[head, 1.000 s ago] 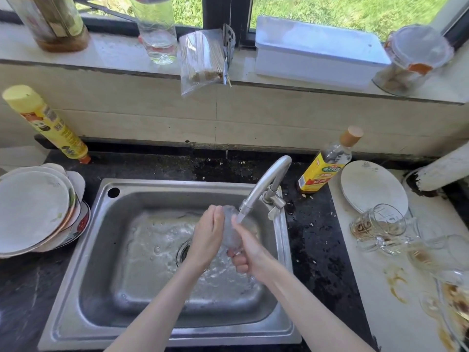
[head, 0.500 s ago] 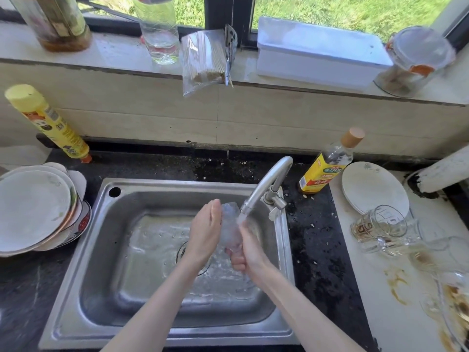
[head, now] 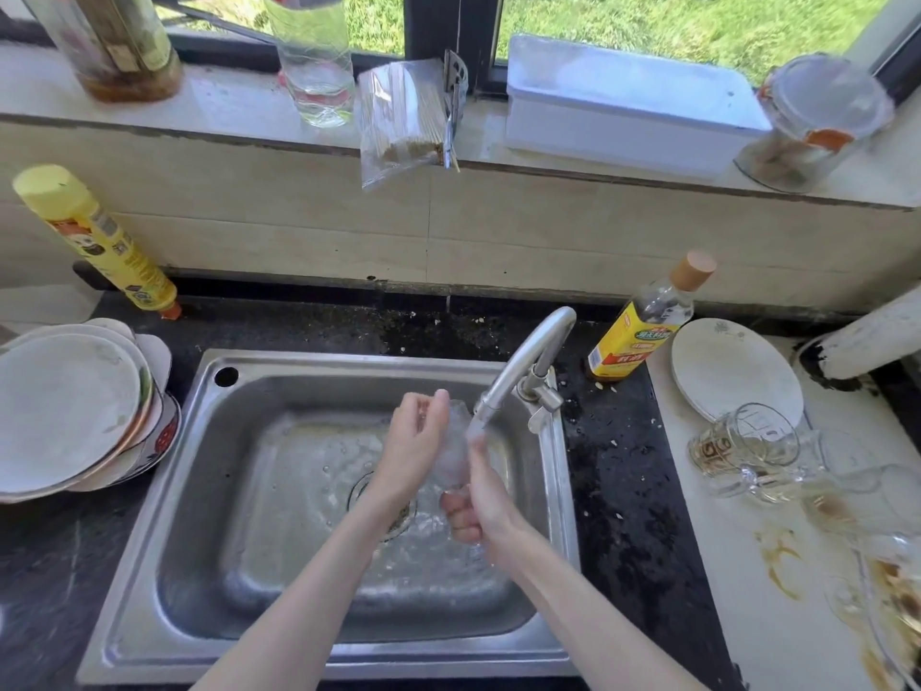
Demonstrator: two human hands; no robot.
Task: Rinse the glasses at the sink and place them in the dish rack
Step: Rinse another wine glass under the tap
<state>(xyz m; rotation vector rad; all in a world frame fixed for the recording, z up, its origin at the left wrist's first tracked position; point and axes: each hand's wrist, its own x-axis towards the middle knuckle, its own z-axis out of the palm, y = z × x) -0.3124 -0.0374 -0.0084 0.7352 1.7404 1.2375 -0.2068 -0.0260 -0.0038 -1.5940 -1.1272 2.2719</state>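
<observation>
**Glass held under the running tap**

While water runs from the faucet into the steel sink, both forearms reach in from the bottom edge of the head view and meet over the drain. Between the two hands stands a clear glass, upright or nearly so, its rim just below the spout. Left hand presses flat against the glass's left side, fingers extended upward and close together, palm facing right. Right hand wraps the lower part of the glass, fingers curled around its base, wrist bent inward. More used glasses lie tipped on the pale worktop right of the sink, beside a white plate. Stacked plates sit left of the sink.
</observation>
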